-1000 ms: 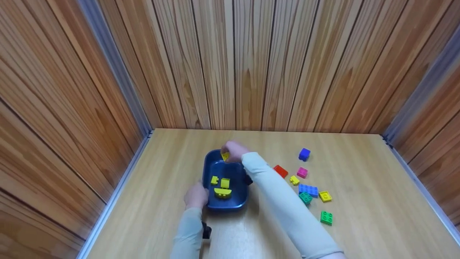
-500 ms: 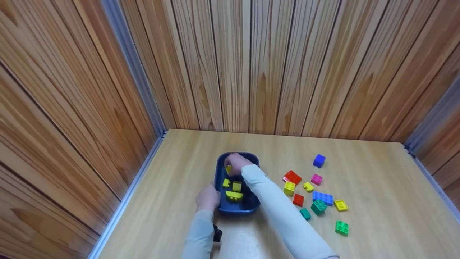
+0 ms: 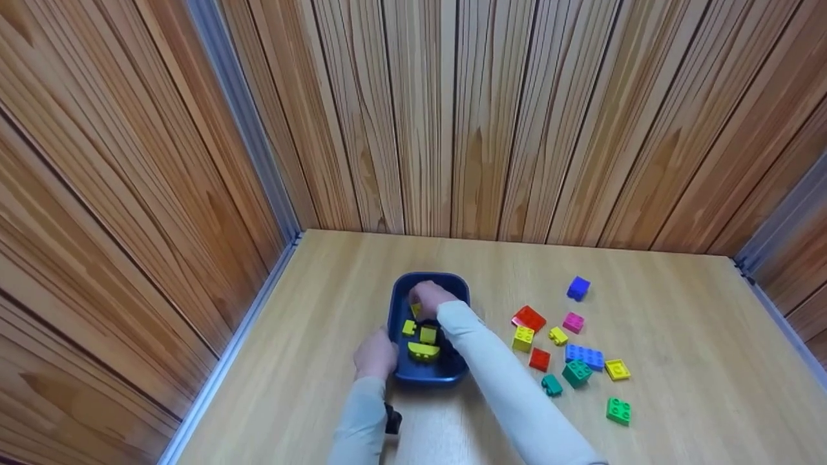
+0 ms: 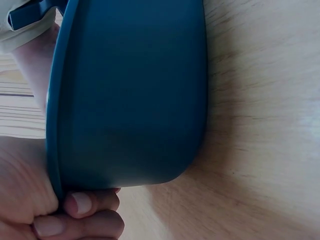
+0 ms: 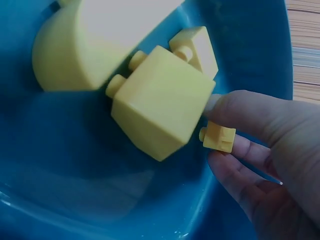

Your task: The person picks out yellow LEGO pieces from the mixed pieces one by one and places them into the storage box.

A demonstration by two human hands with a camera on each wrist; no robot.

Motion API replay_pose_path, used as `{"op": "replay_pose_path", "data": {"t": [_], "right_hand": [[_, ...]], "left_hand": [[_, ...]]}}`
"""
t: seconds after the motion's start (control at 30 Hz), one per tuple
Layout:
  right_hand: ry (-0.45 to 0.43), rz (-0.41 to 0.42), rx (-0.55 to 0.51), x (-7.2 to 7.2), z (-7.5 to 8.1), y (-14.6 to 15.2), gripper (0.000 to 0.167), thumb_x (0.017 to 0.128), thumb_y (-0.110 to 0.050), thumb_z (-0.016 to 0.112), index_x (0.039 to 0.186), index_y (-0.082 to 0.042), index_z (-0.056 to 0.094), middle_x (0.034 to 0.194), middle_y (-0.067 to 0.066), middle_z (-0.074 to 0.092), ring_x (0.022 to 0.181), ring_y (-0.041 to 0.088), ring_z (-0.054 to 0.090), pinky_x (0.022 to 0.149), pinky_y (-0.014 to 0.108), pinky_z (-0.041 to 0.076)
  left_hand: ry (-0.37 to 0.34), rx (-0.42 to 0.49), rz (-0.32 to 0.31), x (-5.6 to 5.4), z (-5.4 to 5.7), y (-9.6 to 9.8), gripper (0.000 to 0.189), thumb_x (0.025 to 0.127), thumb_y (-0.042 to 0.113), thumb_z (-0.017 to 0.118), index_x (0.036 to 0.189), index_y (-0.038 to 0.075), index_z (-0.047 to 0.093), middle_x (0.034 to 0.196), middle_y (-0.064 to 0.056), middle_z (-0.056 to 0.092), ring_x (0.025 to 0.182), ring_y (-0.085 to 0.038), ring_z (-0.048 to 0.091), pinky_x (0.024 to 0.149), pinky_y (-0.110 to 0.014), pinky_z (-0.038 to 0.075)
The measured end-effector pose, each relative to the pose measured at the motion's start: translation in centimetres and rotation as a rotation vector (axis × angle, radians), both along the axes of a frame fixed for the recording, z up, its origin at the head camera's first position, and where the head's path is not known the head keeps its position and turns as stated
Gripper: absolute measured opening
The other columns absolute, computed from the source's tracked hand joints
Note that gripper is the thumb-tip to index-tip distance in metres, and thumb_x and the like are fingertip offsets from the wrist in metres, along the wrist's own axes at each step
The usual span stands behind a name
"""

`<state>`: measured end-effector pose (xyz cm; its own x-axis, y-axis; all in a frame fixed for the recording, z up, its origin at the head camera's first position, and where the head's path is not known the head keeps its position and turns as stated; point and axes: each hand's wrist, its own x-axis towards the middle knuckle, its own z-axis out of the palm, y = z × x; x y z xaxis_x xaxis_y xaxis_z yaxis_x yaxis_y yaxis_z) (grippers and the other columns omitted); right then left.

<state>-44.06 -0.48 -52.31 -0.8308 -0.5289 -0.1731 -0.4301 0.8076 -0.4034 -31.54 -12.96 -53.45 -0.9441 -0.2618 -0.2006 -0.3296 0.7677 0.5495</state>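
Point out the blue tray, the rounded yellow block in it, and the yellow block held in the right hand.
Blue tray (image 4: 135,95): left wrist view, outside of its wall.
Rounded yellow block (image 3: 423,352): head view, middle of its visible side.
Held yellow block (image 5: 219,137): right wrist view, its exposed middle.

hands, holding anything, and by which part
Left hand: the tray, by its rim. Right hand: a yellow block, between thumb and fingers, contact partly hidden.

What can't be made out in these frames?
Head: most of the held yellow brick, covered by the right hand.
Head: pinkish sliver by the farther red brick, too small to identify.
Left wrist: inside of tray, behind its wall; part of left hand, past the edge.
Right wrist: curved yellow brick, cut by the top edge.
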Motion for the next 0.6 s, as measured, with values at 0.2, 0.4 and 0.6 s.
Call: {"op": "replay_pose_path", "data": {"t": [0.2,0.4,0.6], "right_hand": [[0.036,-0.004,0.012,0.29,-0.48,0.20,0.026,0.076,0.000,0.075,0.100,-0.010,0.071,0.100,0.003,0.067,0.089,0.018,0.060,0.076,0.036,0.051],[0.051,0.007,0.021,0.39,-0.79,0.22,0.023,0.075,0.002,0.073,0.094,-0.011,0.072,0.096,0.002,0.067,0.084,0.018,0.059,0.072,0.036,0.051],[0.024,0.011,0.024,0.43,-0.29,0.16,0.026,0.078,-0.001,0.075,0.102,-0.011,0.071,0.101,0.001,0.067,0.090,0.017,0.061,0.078,0.036,0.052]], "left_hand": [[0.004,0.030,0.001,0.12,0.04,0.19,0.041,0.097,0.017,0.053,0.135,0.001,0.051,0.128,-0.018,0.057,0.116,-0.035,0.054,0.095,-0.051,0.042],[0.003,-0.037,-0.030,0.11,0.16,0.13,0.042,0.096,0.017,0.054,0.134,0.001,0.052,0.125,-0.018,0.060,0.112,-0.034,0.058,0.089,-0.050,0.047],[-0.034,0.006,-0.012,-0.10,0.10,-0.11,0.045,0.097,0.018,0.052,0.139,0.001,0.048,0.132,-0.018,0.055,0.119,-0.035,0.053,0.096,-0.051,0.042]]}}
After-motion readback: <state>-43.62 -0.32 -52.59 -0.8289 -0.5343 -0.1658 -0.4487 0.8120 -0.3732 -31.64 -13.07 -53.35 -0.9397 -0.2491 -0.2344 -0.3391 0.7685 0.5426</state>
